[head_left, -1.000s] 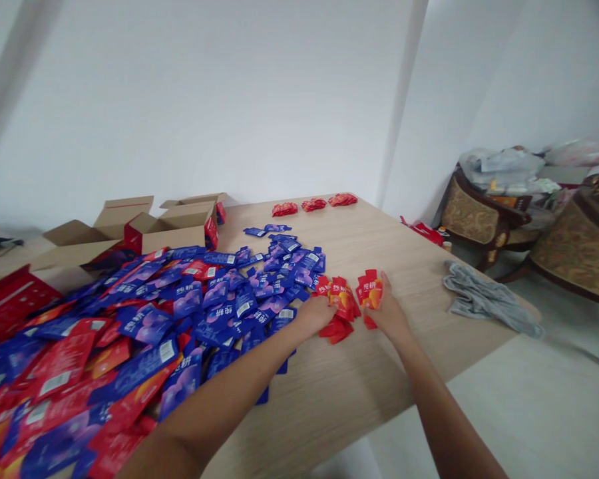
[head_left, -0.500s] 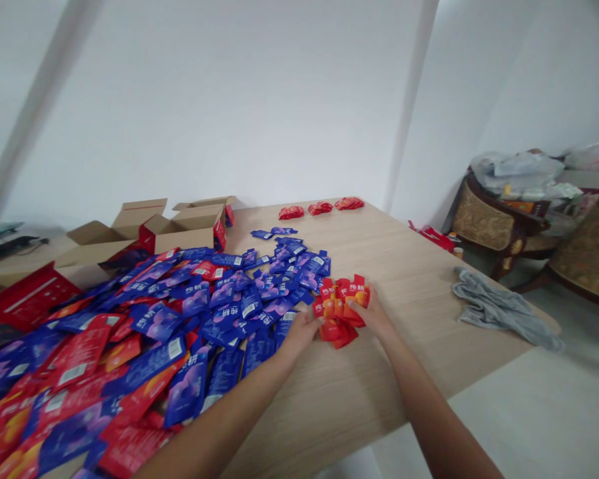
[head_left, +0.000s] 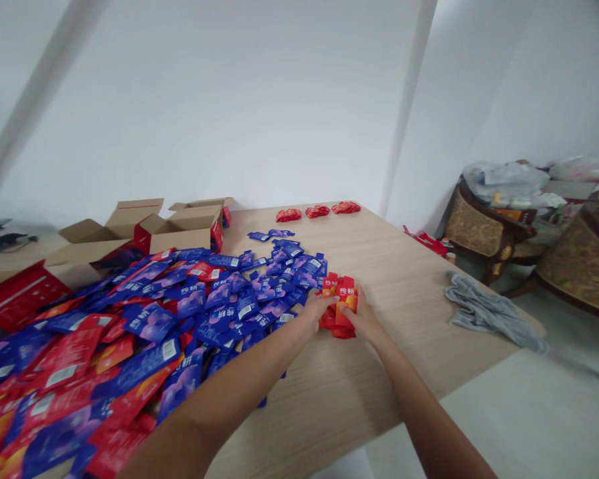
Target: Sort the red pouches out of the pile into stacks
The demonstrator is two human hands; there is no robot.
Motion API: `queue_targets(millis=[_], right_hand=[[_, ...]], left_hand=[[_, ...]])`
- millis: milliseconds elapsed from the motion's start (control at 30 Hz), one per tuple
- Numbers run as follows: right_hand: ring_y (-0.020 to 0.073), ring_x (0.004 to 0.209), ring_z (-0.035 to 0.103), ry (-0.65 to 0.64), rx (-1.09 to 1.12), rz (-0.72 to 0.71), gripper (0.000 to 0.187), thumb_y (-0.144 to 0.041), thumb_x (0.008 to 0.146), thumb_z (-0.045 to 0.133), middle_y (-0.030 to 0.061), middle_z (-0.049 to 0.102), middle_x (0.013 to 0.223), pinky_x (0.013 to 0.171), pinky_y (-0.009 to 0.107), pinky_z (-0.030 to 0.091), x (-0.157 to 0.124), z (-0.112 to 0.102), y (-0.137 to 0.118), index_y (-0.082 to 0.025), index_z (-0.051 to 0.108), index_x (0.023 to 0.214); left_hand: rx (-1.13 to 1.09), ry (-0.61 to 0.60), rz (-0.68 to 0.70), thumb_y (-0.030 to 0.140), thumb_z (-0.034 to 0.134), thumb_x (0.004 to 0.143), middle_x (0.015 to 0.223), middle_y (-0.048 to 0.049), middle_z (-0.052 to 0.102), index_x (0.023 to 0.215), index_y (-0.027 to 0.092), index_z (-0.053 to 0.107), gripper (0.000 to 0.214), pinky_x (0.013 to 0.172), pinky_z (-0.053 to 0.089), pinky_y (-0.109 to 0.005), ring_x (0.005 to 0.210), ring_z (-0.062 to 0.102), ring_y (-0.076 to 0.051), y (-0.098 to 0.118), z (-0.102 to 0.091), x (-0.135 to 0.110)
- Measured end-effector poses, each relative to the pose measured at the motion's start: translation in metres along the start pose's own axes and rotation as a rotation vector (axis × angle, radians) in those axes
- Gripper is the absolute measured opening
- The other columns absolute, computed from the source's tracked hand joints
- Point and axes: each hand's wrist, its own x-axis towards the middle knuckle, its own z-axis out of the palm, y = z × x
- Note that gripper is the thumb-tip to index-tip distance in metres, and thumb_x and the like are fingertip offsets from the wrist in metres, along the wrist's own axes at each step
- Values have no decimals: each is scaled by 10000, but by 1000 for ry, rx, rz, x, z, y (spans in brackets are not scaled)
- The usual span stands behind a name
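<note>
A small bunch of red and orange sachets point(head_left: 340, 301) lies on the wooden table point(head_left: 379, 279), squeezed between both my hands. My left hand point(head_left: 315, 311) presses against its left side with the fingers curled round the packets. My right hand point(head_left: 360, 314) closes on its right side. Just left of them spreads a big heap of blue and red sachets point(head_left: 144, 326).
Open cardboard boxes point(head_left: 180, 226) stand at the back left. Three small red sachet piles point(head_left: 317, 211) sit at the table's far edge. A grey cloth point(head_left: 489, 309) lies at the right edge. Upholstered chairs point(head_left: 484, 223) piled with bags stand beyond.
My hands have come together, gathering two separate groups of red sachets into one tight bunch. My right hand moved left with its packets.
</note>
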Motion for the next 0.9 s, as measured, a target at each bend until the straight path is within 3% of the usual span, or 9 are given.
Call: queue_targets(millis=[233, 400, 567, 733, 833, 900], right_hand=[[293, 1352, 303, 93, -36, -26, 764, -386, 794, 470, 160, 320, 1472, 1099, 478, 251, -7, 16, -1, -120, 175, 1446], [271, 1361, 296, 32, 0, -12, 772, -377, 797, 469, 135, 271, 1501, 1109, 460, 245, -8, 8, -2, -148, 137, 1456], [239, 1366, 294, 15, 61, -25, 784, -380, 781, 483, 114, 272, 1503, 1115, 424, 247, -8, 1, 3, -177, 136, 1454], [241, 1353, 322, 43, 201, -53, 930, -407, 734, 560, 143, 272, 1494, 1092, 419, 291, -7, 6, 8, -177, 27, 1460], [268, 1353, 318, 108, 253, 19, 1083, -453, 666, 633, 171, 251, 1494, 1071, 437, 319, -6, 6, 9, -169, -51, 1454], [286, 1335, 346, 123, 236, 46, 1078, -456, 635, 665, 175, 308, 1466, 1064, 450, 326, -5, 3, 7, -163, 30, 1455]], left_hand=[[-47, 92, 77, 44, 735, 578, 879, -50, 697, 968, 171, 574, 441, 754, 534, -325, 811, 671, -199, -12, 3, 3], [-99, 168, 72, 12, 714, 577, 965, -41, 667, 999, 197, 488, 513, 780, 522, -312, 830, 663, -171, -21, 8, 10], [-89, 99, 67, 103, 788, 546, 1009, -63, 654, 1002, 194, 482, 556, 812, 513, -342, 872, 658, -189, -27, 6, 18], [-211, -30, 193, 86, 761, 563, 1086, -59, 653, 1110, 228, 502, 621, 829, 515, -320, 938, 648, -194, -29, 2, 13], [-243, -18, 222, 68, 745, 568, 1086, -52, 659, 1109, 231, 512, 612, 831, 518, -310, 948, 647, -191, -33, 3, 14], [-253, -15, 214, 46, 744, 554, 1079, -49, 663, 1124, 231, 504, 646, 835, 518, -316, 942, 649, -188, -36, 3, 17]])
